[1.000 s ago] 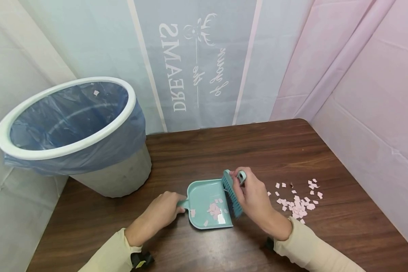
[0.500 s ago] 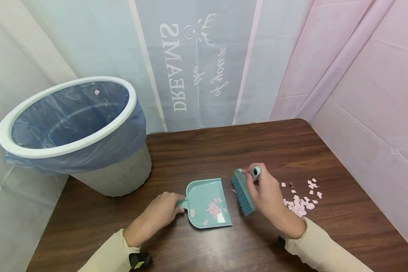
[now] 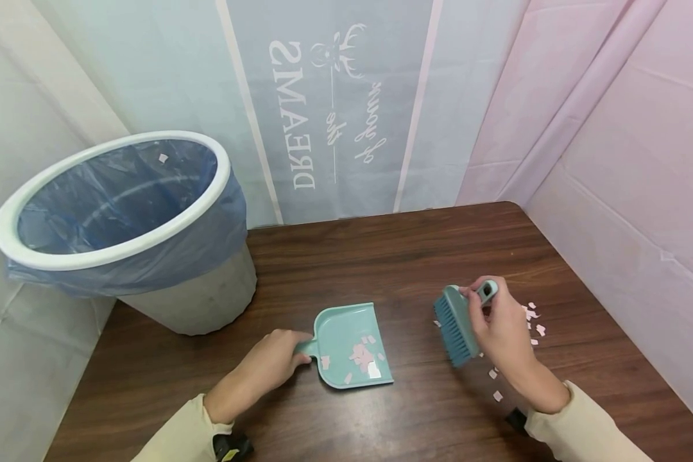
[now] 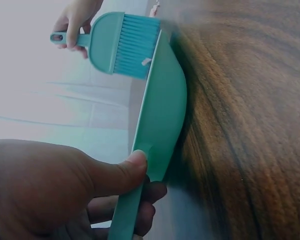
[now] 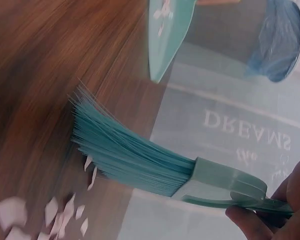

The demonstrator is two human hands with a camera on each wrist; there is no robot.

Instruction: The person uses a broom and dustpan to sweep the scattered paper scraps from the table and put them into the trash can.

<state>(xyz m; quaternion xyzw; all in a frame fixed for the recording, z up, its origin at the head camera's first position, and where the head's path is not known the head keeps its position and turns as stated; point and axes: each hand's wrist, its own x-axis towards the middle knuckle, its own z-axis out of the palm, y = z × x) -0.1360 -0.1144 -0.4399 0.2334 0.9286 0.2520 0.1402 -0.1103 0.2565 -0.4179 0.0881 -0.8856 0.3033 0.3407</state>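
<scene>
My left hand (image 3: 271,359) grips the handle of a mint-green dustpan (image 3: 341,327) that lies on the table, its straight lip facing right. Inside the pan sit small pink paper scraps (image 3: 360,354). Farther right, my right hand (image 3: 504,328) holds a teal hand brush (image 3: 459,324) by its handle, bristles pointing left and down, apart from the pan. In the right wrist view the bristles (image 5: 130,147) are bent, with loose paper scraps (image 5: 62,215) beside them. The left wrist view has my thumb on top of the dustpan handle (image 4: 125,212). My right hand hides part of the scrap pile.
At the left stands a tall bin (image 3: 202,301) with a white rim and a blue liner; one scrap (image 3: 163,158) clings inside. Stray scraps (image 3: 497,396) lie around the right hand on the brown table (image 3: 346,263). Fabric walls (image 3: 346,128) border the back and sides.
My right hand has carried the brush rightward, away from the dustpan lip to the scrap pile. A few scraps now lie nearer the front. My left hand and the dustpan have hardly moved.
</scene>
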